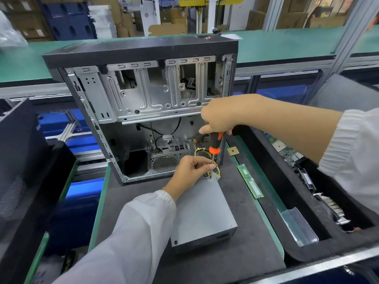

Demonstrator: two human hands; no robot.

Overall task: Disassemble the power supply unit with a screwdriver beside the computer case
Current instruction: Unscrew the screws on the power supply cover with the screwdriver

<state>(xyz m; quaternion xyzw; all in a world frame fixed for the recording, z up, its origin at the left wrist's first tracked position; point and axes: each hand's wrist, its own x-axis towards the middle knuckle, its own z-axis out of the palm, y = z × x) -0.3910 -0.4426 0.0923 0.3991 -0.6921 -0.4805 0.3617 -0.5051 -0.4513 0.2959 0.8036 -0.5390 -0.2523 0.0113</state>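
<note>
Risk: screwdriver (214, 148), gripped in right hand (220, 117), slips off power supply unit (202, 214) far-edge screw; left hand (189, 173) fingers (207, 167) pinching shaft get jabbed.

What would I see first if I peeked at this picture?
A big open computer case stands in the middle. In front, the right hand holds an orange-and-black screwdriver upright over a grey power supply unit, while the left hand steadies its shaft.
</note>
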